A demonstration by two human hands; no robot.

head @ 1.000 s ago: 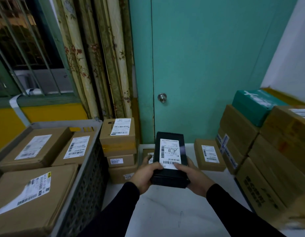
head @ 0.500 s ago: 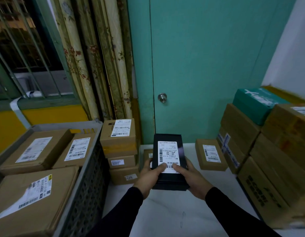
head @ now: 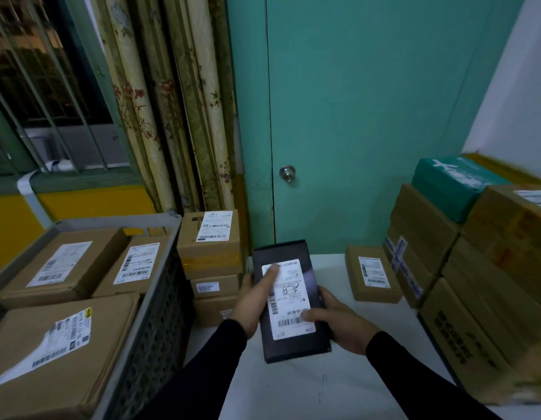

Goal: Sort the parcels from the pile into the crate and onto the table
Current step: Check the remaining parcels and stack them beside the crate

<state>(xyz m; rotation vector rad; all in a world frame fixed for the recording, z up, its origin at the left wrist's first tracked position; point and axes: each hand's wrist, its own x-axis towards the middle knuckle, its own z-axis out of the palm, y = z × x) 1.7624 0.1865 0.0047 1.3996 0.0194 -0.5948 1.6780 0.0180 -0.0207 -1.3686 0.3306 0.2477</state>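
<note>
A flat black parcel [head: 293,344] with a white shipping label is held above the white table [head: 324,389], both hands on it. My left hand [head: 251,301] grips its left edge, the thumb stretched up over the label's top. My right hand [head: 339,322] grips the right edge, thumb on the label's barcode. The grey slotted crate [head: 160,301] stands at the left with three brown labelled boxes inside. The pile of brown boxes [head: 481,298], topped by a teal box [head: 451,189], rises at the right.
A stack of three brown boxes [head: 211,256] stands on the table's far left corner beside the crate. One small labelled box [head: 372,274] lies at the far edge by the pile. A teal door [head: 369,116], curtains and a barred window stand behind.
The black parcel has come lower and nearer and turned slightly. My left thumb has slid up over the label. The view has shifted a little.
</note>
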